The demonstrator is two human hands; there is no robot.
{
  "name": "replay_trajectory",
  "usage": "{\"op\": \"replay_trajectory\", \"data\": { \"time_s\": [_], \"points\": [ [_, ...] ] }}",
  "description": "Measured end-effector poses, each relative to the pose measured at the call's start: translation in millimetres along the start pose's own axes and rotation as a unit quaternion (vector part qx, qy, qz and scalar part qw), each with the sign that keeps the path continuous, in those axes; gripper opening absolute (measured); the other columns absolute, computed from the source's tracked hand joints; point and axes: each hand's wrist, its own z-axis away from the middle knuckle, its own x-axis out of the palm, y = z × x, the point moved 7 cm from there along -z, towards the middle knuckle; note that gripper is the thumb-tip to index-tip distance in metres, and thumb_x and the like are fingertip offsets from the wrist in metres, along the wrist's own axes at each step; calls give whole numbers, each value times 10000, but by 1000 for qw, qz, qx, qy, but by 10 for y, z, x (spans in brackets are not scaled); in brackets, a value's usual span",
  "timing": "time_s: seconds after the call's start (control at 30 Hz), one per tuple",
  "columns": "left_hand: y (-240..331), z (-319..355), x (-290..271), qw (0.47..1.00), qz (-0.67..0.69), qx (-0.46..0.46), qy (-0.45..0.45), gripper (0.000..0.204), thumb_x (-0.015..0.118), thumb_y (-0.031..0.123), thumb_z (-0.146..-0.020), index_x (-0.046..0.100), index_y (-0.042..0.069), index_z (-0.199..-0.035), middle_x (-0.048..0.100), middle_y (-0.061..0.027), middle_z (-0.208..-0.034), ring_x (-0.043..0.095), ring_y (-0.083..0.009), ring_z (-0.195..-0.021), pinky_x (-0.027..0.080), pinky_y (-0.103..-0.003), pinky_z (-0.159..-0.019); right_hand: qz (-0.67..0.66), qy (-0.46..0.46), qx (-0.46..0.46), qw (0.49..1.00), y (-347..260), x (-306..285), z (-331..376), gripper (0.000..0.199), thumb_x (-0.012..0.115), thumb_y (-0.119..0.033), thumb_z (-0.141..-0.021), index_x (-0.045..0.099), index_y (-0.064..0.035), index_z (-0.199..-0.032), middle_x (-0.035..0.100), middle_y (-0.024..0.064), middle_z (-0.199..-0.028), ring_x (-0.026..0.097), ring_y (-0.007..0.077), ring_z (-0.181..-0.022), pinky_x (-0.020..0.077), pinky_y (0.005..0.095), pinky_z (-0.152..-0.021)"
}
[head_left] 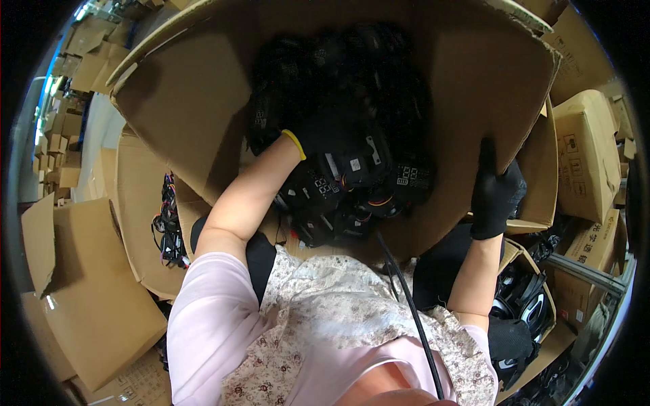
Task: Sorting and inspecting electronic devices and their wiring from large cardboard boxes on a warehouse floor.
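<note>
A large open cardboard box stands tilted in front of me, with a heap of black plastic housings inside. Some housings carry small pale labels, and thin coloured wires show between them. My left hand, in a black glove with a yellow cuff, reaches into the box over the heap. Its fingers merge with the dark parts, so their grip is hidden. On the right, my right hand, also black-gloved, is closed over the edge of the box wall, one finger stretched along the inner face.
Another cardboard box stands at the left, near a bundle of wired parts. To the right are a closed carton, an open box of black and silver parts and a metal rail. A black cable hangs before me.
</note>
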Motion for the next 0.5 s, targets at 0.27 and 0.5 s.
{"op": "replay_trajectory", "data": {
  "time_s": [0.27,0.5],
  "points": [
    [583,1,-2266,923,-35,18,384,162,794,191,-748,730,85,-853,705,-105,-833,653,-355,-820,473,-437,-910,1,-9,-75,997,-125,-89,72,139,684,-137,-871,700,-20,-943,687,205,-845,678,364,-733,523,413,-631],
    [261,-97,-3010,852,-410,-63,321,762,768,411,-782,461,75,-1394,487,-194,-1388,455,-364,-1276,361,-487,-1048,24,-33,-67,997,-36,45,-260,173,643,-209,-888,701,-70,-975,677,196,-850,656,392,-753,528,439,-653]
  ]
}}
